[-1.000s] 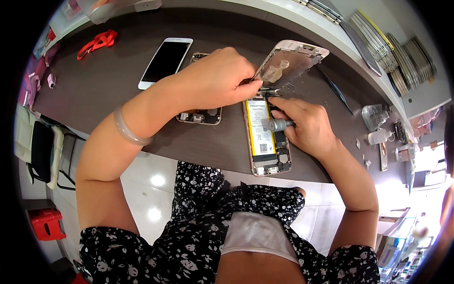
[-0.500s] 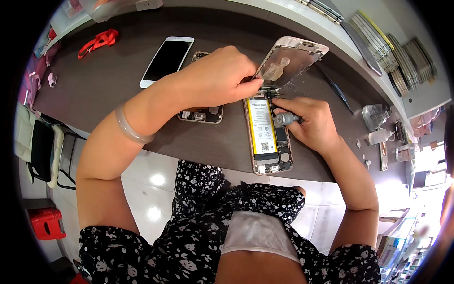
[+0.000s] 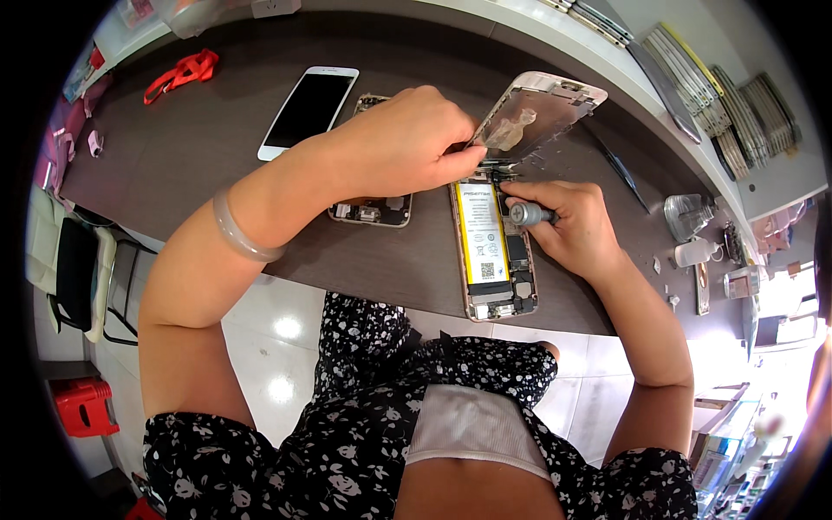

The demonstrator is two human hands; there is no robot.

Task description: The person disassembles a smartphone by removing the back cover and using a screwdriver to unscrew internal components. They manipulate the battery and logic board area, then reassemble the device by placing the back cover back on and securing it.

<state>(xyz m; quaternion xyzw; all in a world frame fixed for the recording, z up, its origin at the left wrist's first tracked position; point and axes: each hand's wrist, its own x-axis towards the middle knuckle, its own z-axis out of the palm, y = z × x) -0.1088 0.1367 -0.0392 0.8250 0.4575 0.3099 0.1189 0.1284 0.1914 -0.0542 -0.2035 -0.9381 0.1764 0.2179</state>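
Note:
An opened phone body [image 3: 520, 295] lies on the desk in front of me, its battery [image 3: 483, 234] with a yellow edge facing up. The phone's screen panel [image 3: 546, 117] is tilted up at the far end, its inner side toward me. My left hand [image 3: 425, 143] pinches the left edge of this panel near its lower corner. My right hand [image 3: 572, 221] is closed around a small screwdriver [image 3: 524, 213] with a grey round-ended handle, beside the battery's upper right. Its tip is hidden. Those fingertips are at the phone's upper right edge.
A second opened phone [image 3: 381, 212] lies partly under my left forearm. Beyond it is a white phone [image 3: 310, 113]. Dark tweezers [image 3: 626, 178], a glass jar [image 3: 685, 215] and a white bottle [image 3: 693, 252] stand or lie at right. A red strap [image 3: 184, 74] lies far left.
The screen panel has shifted very slightly to the right and toward me, with my left hand still on its edge. The screwdriver in my right hand has tilted a little.

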